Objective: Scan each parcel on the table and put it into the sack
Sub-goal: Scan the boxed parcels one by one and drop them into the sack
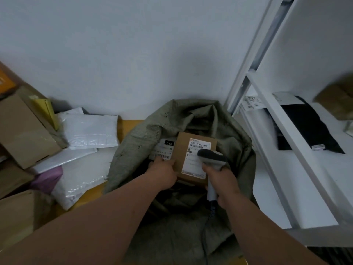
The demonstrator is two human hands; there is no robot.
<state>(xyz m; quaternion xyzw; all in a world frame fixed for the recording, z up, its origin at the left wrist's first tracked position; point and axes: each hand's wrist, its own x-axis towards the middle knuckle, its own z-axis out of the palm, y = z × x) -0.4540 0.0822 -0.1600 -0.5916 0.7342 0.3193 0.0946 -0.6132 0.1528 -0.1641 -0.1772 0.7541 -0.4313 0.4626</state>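
- The green sack stands open between the yellow table and a white shelf.
- A brown parcel sits in its mouth, label up.
- The left hand grips the parcel's left edge.
- The right hand clasps a scanner over the label.

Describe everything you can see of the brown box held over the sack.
The box is small, brown cardboard, flat side up. A white label with barcodes and printed codes covers most of its top. The left hand grips its left edge; the scanner in the right hand hides part of the label. It sits inside the open green sack.
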